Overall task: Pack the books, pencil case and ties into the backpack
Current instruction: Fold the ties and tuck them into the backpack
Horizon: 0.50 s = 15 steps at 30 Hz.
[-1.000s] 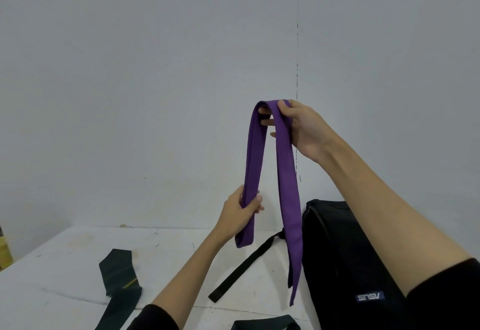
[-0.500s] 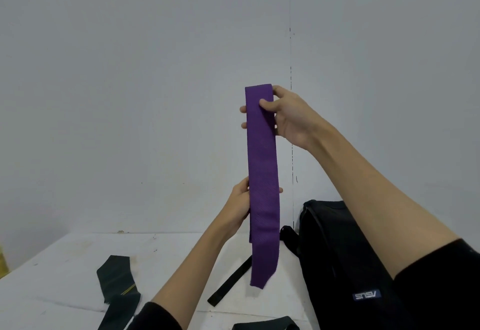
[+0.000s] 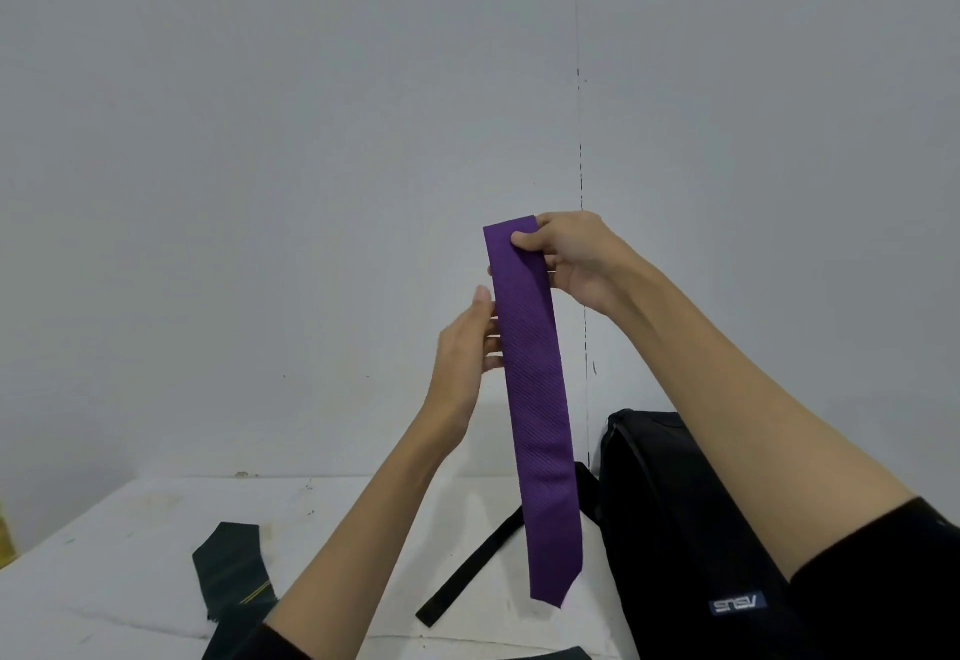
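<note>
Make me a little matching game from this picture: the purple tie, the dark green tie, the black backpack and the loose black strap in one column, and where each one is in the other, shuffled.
Things:
1. purple tie
2. dark green tie
3. black backpack
4. black strap

Places:
A. standing on the table at the right
B. lying flat on the table at the left
C. hanging in the air, pinched at its folded top by the right hand
D. running across the table from the backpack, behind the purple tie

Pairs: 1-C, 2-B, 3-A, 4-D
</note>
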Motion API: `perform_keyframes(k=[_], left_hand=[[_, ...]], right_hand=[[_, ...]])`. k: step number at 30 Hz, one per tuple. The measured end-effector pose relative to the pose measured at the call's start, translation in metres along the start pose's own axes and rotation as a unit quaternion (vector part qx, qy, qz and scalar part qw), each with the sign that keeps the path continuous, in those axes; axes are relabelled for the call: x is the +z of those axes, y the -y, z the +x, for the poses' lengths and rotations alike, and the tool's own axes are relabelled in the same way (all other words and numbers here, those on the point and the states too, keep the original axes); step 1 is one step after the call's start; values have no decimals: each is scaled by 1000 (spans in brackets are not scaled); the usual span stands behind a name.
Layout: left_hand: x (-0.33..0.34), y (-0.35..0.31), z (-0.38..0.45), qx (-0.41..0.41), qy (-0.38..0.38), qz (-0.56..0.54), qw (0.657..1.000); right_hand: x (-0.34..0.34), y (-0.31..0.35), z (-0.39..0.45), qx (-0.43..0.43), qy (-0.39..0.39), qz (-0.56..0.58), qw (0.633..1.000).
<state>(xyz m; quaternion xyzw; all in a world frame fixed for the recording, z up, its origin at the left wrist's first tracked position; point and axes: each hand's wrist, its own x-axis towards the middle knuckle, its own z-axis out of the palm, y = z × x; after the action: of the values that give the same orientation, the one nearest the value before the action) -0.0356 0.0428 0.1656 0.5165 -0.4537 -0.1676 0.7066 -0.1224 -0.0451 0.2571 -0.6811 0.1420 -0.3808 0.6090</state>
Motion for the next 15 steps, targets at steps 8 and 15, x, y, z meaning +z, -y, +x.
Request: perform_keyframes(k=[8,15], left_hand=[[2,-22,7,39,22,49,998],[-1,-33,24,51,-46,80,994]], right_hand=[[-3,2,-5,-3,-26,-33,999],[-10,-16,-17,32,15,-129,991]])
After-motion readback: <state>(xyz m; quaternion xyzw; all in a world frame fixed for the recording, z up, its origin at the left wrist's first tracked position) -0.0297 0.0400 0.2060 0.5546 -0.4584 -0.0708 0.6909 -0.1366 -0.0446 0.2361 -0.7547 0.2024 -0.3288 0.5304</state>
